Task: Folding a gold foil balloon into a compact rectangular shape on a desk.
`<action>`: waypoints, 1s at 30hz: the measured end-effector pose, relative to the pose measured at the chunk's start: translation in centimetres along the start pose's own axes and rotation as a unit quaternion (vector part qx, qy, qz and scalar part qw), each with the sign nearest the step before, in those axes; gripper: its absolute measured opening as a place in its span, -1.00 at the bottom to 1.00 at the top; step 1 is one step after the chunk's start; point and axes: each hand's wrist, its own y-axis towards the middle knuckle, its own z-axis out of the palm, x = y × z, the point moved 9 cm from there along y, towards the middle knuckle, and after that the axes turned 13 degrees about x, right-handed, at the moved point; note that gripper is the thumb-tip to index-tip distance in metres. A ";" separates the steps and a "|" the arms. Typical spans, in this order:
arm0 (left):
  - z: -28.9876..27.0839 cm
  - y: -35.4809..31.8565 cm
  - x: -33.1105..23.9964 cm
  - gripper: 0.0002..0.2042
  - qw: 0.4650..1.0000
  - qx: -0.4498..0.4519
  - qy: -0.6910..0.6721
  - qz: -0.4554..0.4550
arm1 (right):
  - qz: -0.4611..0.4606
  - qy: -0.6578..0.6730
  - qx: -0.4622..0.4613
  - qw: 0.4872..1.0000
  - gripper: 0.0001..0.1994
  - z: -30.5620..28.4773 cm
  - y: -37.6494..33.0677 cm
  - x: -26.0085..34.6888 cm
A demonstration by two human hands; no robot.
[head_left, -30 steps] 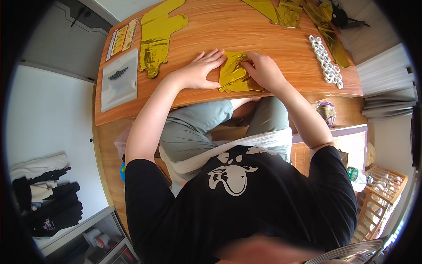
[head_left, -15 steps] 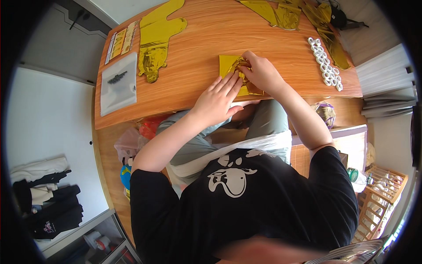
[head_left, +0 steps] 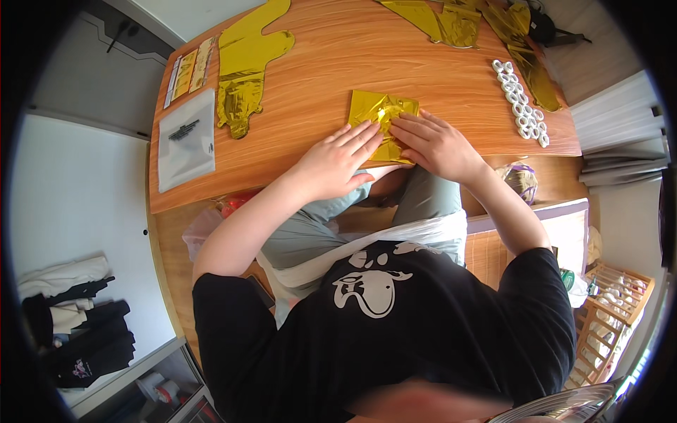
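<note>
At twelve o'clock on the wooden table (head_left: pixel 317 63), both hands press a folded gold foil balloon (head_left: pixel 377 113); left hand (head_left: pixel 337 162) flat, fingers spread; right hand (head_left: pixel 434 144) fingers together. It looks mostly folded into a small square; other flat foil balloons (head_left: pixel 247 63) at ten o'clock lie unfolded.

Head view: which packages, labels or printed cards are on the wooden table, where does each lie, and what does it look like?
Clear plastic bag: flat on the table's left end, rectangular, see-through, small dark items inside.
Printed cards: left far corner, just beyond the bag, two narrow strips side by side, orange-yellow and pale.
No screens or signs show.
</note>
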 end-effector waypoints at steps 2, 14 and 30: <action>-0.2 0.0 0.9 -0.30 1.000 0.011 -0.011 0.021 | 0.027 0.047 0.038 0.998 -0.48 0.7 -0.4 -0.1; -3.5 3.6 2.8 -0.38 0.999 -0.044 0.027 -0.001 | 0.255 -0.096 -0.030 0.962 -0.51 3.4 2.0 4.2; 0.0 4.1 4.8 -0.34 0.999 0.042 -0.035 -0.004 | 0.053 0.044 -0.051 0.996 -0.70 -0.1 0.0 0.1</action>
